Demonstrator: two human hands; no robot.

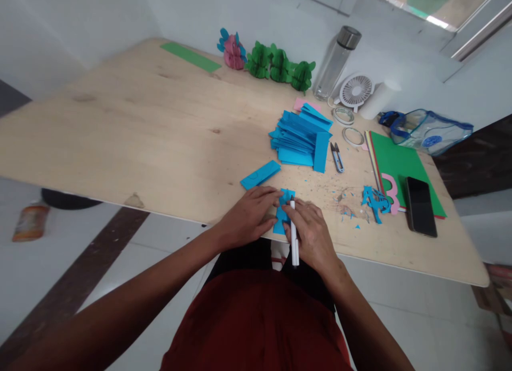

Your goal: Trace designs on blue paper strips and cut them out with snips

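Note:
A small blue paper strip (281,225) lies at the table's front edge, between my two hands. My left hand (253,214) holds it from the left, with curled fingertips at its upper part and the thumb lower down. In my right hand (312,228) is a white pen (295,238), its dark tip pointing away from me over the strip. The right fingertips also touch the strip's right side, and they partly cover it. Just beyond my left hand rests a folded blue paper piece (261,175) with a faint curved line drawn on it.
Farther back is a pile of folded blue papers (298,134), with thread snips (336,158) beside it. Blue scraps (376,201), a phone (421,207) and green sheets (408,152) are at right. Green paper figures (279,66), a bottle (336,64) and a fan (356,91) line the wall.

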